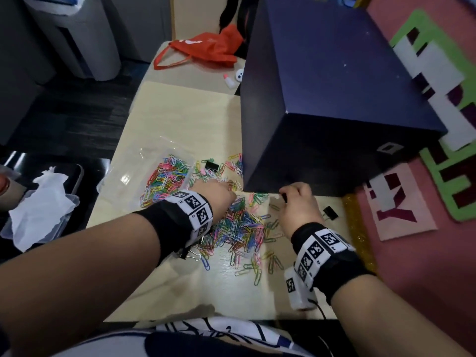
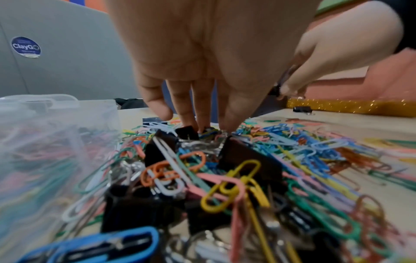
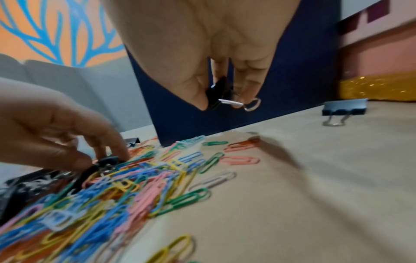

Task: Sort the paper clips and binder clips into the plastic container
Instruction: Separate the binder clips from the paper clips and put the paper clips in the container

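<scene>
A heap of coloured paper clips (image 1: 239, 225) with black binder clips mixed in lies on the table. Left of it, a clear plastic container (image 1: 128, 176) holds more paper clips (image 1: 167, 176). My left hand (image 1: 219, 194) reaches down into the heap. Its fingertips (image 2: 202, 124) touch black binder clips (image 2: 186, 133), with the thumb held apart. My right hand (image 1: 291, 199) hovers above the table by the blue box and pinches a black binder clip (image 3: 219, 92) that has a white paper clip caught on it. Another binder clip (image 1: 330, 213) lies on the table right of that hand.
A tall dark blue box (image 1: 334, 99) stands at the back right, right behind the heap. A red bag (image 1: 206, 50) and a small glue bottle (image 1: 229, 81) lie farther back. A box with tissue (image 1: 38, 202) is off the table's left edge. Bare tabletop (image 1: 206, 292) stretches toward me.
</scene>
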Available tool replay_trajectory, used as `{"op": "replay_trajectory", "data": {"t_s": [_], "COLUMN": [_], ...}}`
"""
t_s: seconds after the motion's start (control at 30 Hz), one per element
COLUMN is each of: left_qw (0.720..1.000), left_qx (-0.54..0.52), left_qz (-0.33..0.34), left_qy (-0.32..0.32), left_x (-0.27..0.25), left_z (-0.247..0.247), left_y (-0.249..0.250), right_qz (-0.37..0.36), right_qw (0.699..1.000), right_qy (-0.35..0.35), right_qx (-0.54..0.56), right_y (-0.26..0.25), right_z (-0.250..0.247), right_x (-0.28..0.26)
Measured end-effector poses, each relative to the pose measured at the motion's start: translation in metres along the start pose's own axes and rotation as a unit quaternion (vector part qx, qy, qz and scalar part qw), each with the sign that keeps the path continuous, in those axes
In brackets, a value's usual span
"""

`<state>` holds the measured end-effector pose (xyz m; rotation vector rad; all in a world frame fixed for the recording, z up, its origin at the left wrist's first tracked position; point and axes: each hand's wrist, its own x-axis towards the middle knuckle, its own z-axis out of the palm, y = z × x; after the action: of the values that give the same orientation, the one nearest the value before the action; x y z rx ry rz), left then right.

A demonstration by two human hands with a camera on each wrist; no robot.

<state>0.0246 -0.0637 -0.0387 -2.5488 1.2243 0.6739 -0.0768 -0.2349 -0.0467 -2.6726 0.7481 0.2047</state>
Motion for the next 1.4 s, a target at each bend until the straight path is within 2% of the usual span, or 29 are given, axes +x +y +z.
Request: {"op": "replay_trajectory", "data": {"t_s": [0.17, 0.27, 0.37, 0.47, 0.57, 0.67, 0.8, 0.9, 1.1, 1.23, 1.33, 1.4], "left_qw": [1.000, 0.999, 0.998, 0.998, 0.999, 0.998, 0.993, 0.984, 0.965, 0.959, 0.957, 0.956], "left_qx": [0.013, 0.008, -0.004, 0.003, 0.015, 0.001, -0.053, -0.105, -0.194, -0.213, -0.228, -0.232], "left_qz": [-0.017, -0.036, -0.065, -0.058, -0.039, -0.029, -0.033, -0.062, -0.109, -0.122, -0.126, -0.127], "left_qy": [0.011, 0.011, 0.014, 0.016, 0.019, 0.054, 0.105, 0.132, 0.141, 0.138, 0.127, 0.127], "left_x": [0.004, 0.008, 0.011, 0.010, 0.005, -0.001, -0.010, -0.017, -0.034, -0.048, -0.056, -0.059], "left_z": [-0.002, 0.002, 0.005, 0.009, 0.011, 0.009, 0.004, 0.001, 0.007, 0.017, 0.021, 0.023], "left_y": [0.002, 0.004, 0.008, 0.005, 0.000, -0.003, -0.012, -0.024, -0.049, -0.057, -0.061, -0.063], "right_qz": [0.119, 0.066, -0.001, -0.033, -0.050, -0.053, -0.079, -0.108, -0.186, -0.142, -0.096, -0.068], "right_qw": [0.989, 0.994, 0.989, 0.981, 0.985, 0.992, 0.979, 0.973, 0.977, 0.984, 0.986, 0.975], "right_qy": [-0.059, -0.063, -0.135, -0.180, -0.150, -0.109, -0.164, -0.161, -0.102, -0.103, -0.110, -0.142], "right_qx": [-0.070, -0.060, -0.058, -0.070, -0.065, -0.039, -0.096, -0.128, 0.027, -0.005, -0.081, -0.156], "right_y": [0.004, -0.003, -0.013, -0.019, -0.027, -0.031, -0.039, -0.059, -0.108, -0.138, -0.155, -0.165], "right_z": [-0.002, 0.002, 0.012, 0.021, 0.022, 0.021, 0.023, 0.021, 0.023, 0.026, 0.023, 0.021], "right_x": [-0.002, -0.004, -0.006, -0.007, -0.001, 0.006, 0.001, -0.001, 0.019, 0.053, 0.072, 0.076]}}
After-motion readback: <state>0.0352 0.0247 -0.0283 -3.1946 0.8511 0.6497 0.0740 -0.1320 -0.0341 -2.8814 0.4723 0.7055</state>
